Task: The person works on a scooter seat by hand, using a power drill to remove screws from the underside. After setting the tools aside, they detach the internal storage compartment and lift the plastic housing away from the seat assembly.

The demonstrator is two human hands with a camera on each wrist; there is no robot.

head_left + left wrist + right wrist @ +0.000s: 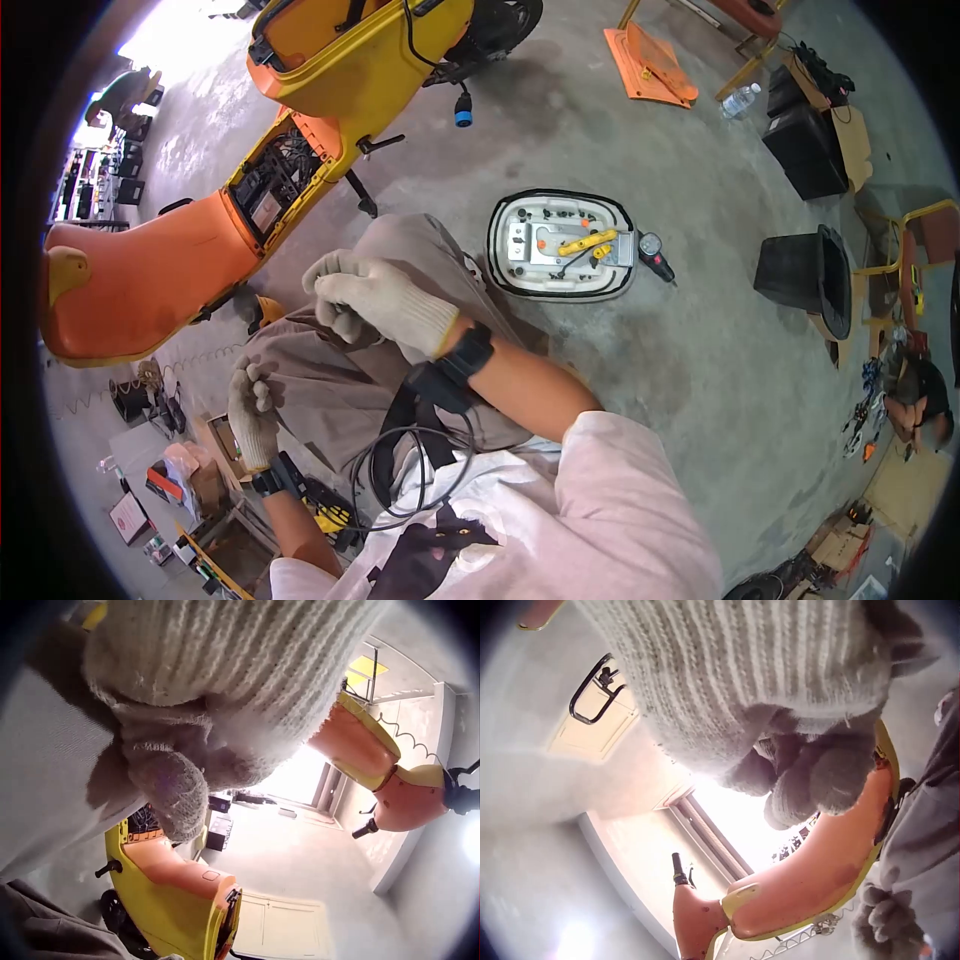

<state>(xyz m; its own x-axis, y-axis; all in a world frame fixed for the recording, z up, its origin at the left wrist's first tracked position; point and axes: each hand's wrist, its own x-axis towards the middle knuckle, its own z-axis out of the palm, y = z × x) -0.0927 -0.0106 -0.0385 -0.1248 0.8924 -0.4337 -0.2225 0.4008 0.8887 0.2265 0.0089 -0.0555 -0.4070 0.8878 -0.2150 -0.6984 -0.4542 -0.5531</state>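
Both hands wear off-white knitted gloves, and nothing shows in either. The right hand (375, 295) is over the lap in the head view, its fingers loosely bent; the right wrist view shows the same glove (765, 682) with darker fingertips (840, 780) curled under. Beside the left knee is the left hand (252, 412), fingers slightly bent, close to the grey-brown trousers (330, 385). In the left wrist view its ribbed glove (225, 652) hides most of the fingers.
An orange and yellow scooter (165, 280) with an opened body stands at left. A white tray-like cover (520, 283) with a black rim lies on the concrete floor, a cordless tool (655, 258) beside it. A black bin (790, 272) and boxes (805, 150) stand at right.
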